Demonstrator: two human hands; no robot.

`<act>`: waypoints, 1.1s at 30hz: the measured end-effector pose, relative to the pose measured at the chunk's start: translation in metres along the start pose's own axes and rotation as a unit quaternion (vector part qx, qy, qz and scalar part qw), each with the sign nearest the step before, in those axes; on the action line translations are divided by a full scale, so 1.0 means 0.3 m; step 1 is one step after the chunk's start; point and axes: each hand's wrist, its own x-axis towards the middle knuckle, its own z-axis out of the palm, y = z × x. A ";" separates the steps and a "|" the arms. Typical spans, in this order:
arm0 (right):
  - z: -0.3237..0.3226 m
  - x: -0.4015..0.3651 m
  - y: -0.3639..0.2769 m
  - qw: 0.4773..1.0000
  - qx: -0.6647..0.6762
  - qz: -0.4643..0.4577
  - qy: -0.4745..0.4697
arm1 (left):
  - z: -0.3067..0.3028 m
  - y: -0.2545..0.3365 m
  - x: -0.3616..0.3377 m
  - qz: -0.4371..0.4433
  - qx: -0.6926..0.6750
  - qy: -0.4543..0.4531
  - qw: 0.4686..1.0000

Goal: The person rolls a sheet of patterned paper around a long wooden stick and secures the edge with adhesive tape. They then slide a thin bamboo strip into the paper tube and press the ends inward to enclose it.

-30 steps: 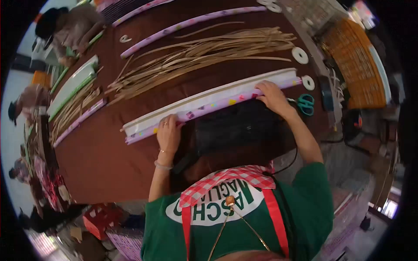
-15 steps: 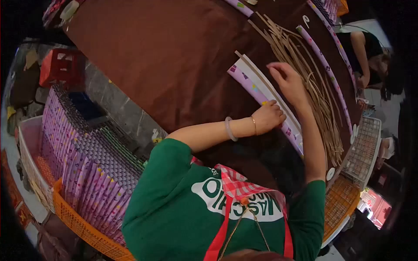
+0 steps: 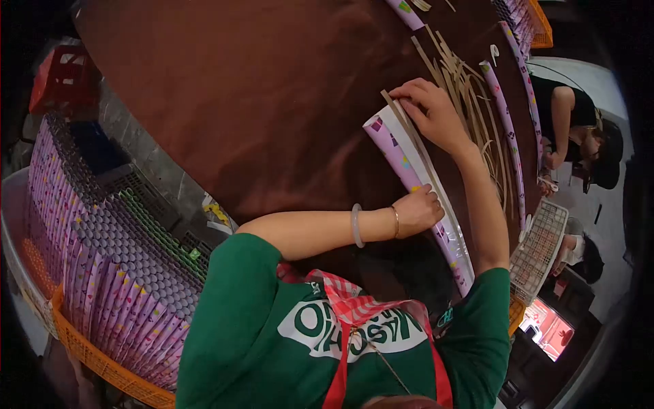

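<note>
The left hand [image 3: 419,210] lay with its fingers curled down over the middle of the purple paper [image 3: 392,150], knuckles up; with the thumb tucked away, I couldn't tell whether it gripped or merely pressed. The right hand [image 3: 430,117] was half open, thumb and fingers bent towards each other at the far end of the brown strip [image 3: 412,138] along the paper's white side, and I couldn't tell whether they pinched it. The paper lay on the tabletop [image 3: 238,88] ahead of the person and a little to the right, its long axis slanting from far left to near right. The left hand was nearer its middle, the right nearer its far end, and the right forearm ran beside its right edge. On the green shirt [image 3: 231,300], letters that looked like "MASCHIO" stood partly hidden by the checked apron [image 3: 344,300]; the line under them I couldn't read. Beyond the right forearm lay a bundle of loose strips [image 3: 456,75], then a slim patterned tube [image 3: 504,112], and past that another person [image 3: 563,109] bent at the edge. Off to the left, finished-looking tubes [image 3: 129,273] stood packed upright in an orange crate [image 3: 116,368].
</note>
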 end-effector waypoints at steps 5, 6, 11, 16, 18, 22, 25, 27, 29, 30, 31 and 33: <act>-0.046 0.001 0.004 0.984 -0.136 -0.116 0.011 | -0.008 0.008 0.003 -0.002 0.014 0.014 1.000; -0.050 0.001 0.004 0.978 -0.163 -0.134 0.007 | -0.011 0.008 0.003 -0.004 0.013 0.012 1.000; -0.037 0.009 0.012 0.986 -0.121 -0.106 0.038 | -0.021 0.007 -0.001 -0.003 0.012 -0.002 1.000; -0.034 0.008 0.007 0.982 -0.129 -0.138 0.031 | -0.017 0.006 -0.003 -0.009 0.014 -0.001 1.000; -0.041 0.010 -0.004 0.977 -0.160 -0.138 0.015 | -0.014 0.008 -0.003 -0.013 0.011 -0.006 1.000; -0.039 0.020 -0.005 0.967 -0.202 -0.157 0.000 | -0.008 0.007 -0.006 -0.015 0.010 -0.004 1.000; -0.038 0.024 0.021 0.938 -0.274 -0.210 0.008 | -0.003 0.009 -0.004 -0.013 0.020 -0.010 1.000; -0.037 0.024 0.041 0.914 -0.316 -0.254 0.032 | -0.009 0.009 -0.005 -0.012 0.026 -0.007 1.000; -0.045 0.023 0.053 0.903 -0.335 -0.267 0.028 | -0.012 0.009 -0.008 -0.009 0.024 -0.012 1.000; -0.047 0.021 0.057 0.893 -0.355 -0.277 0.025 | -0.012 0.008 -0.008 -0.010 0.024 -0.012 1.000; -0.046 0.019 0.057 0.893 -0.354 -0.276 0.025 | -0.011 0.008 -0.008 -0.008 0.018 -0.008 1.000; -0.051 0.022 0.057 0.892 -0.338 -0.296 0.044 | -0.013 0.006 -0.006 -0.004 0.014 -0.004 1.000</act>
